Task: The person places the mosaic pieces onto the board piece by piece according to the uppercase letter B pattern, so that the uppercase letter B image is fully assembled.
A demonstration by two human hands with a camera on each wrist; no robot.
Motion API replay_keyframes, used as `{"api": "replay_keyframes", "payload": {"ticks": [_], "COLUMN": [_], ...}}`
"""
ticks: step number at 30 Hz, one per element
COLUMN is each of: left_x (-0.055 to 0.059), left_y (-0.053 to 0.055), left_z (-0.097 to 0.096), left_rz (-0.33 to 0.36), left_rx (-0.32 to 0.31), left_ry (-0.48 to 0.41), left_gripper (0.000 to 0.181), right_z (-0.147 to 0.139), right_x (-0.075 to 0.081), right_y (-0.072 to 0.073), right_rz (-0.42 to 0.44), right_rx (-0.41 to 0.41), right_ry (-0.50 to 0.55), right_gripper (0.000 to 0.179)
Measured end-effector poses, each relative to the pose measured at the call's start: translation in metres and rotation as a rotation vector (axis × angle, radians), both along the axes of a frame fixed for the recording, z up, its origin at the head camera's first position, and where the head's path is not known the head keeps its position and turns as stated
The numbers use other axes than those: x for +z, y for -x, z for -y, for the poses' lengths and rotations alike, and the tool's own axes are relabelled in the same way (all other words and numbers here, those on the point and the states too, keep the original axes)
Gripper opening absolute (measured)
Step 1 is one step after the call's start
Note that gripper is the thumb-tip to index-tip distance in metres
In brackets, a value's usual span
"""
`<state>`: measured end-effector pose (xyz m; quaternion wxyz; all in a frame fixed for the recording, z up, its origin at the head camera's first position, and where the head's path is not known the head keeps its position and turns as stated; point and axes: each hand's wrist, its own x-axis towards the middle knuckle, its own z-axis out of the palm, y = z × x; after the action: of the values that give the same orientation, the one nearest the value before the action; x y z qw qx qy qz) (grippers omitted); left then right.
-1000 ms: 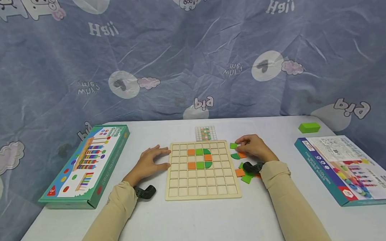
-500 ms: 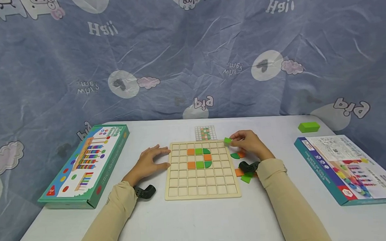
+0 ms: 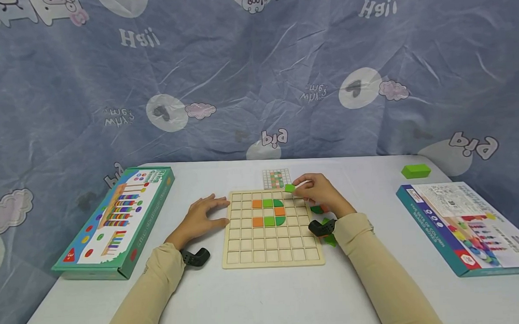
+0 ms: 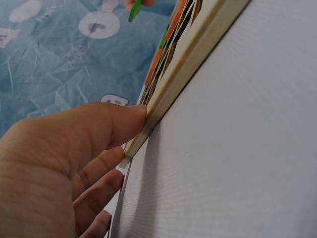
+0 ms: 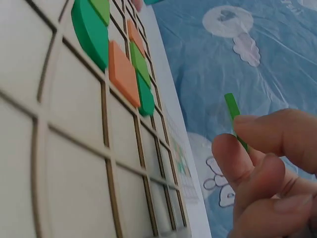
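Observation:
A wooden grid board [image 3: 272,258] lies mid-table, with several orange, green and dark green tiles set in its upper cells, among them an orange square [image 3: 279,211] and a dark green rounded piece [image 3: 280,221]. My right hand [image 3: 321,193] pinches a green square tile [image 3: 289,188] between thumb and fingers, raised near the board's far right edge. The right wrist view shows that tile [image 5: 231,104] edge-on, sticking out past the fingertips. My left hand [image 3: 198,220] rests at the board's left edge, thumb against its side and fingers spread loosely.
Behind the board lies a small printed pattern card [image 3: 272,178]. Loose tiles [image 3: 330,240] lie right of the board, partly hidden under my right wrist. A green-edged box [image 3: 118,221] stands left, a teal-edged box [image 3: 471,225] right, with a green block [image 3: 415,171] behind it.
The right hand has picked up the green square tile from the table right of the board and carried it left, to the board's far edge. The left hand has stayed put.

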<state>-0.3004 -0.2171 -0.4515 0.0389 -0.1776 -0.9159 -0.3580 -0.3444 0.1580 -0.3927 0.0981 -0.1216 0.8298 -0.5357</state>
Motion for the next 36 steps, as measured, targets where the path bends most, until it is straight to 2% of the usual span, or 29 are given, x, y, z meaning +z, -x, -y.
{"api": "replay_keyframes", "payload": {"ticks": [6,19,27,36], "left_x": [0.000,0.001,0.001,0.002], "left_y": [0.001,0.000,0.000,0.000], "left_z": [-0.001,-0.001,0.000,0.000], "left_rz": [0.002,0.002,-0.001,0.004], "left_rx": [-0.003,0.000,-0.003,-0.002], "left_ry": [-0.001,0.010,0.024,0.028], "left_gripper": [0.055,0.056,0.056,0.057], "right_z": [0.019,0.052,0.067,0.074], "right_x": [-0.002,-0.002,-0.006,-0.018], "right_y": [-0.004,-0.017,-0.023,-0.025], "right_rz": [0.036,0.117,0.096,0.033], "right_rx": [-0.014,0.060,0.086,0.117], "right_ry": [0.034,0.122,0.103,0.073], "right_gripper": [0.033,0.039,0.034,0.029]}}
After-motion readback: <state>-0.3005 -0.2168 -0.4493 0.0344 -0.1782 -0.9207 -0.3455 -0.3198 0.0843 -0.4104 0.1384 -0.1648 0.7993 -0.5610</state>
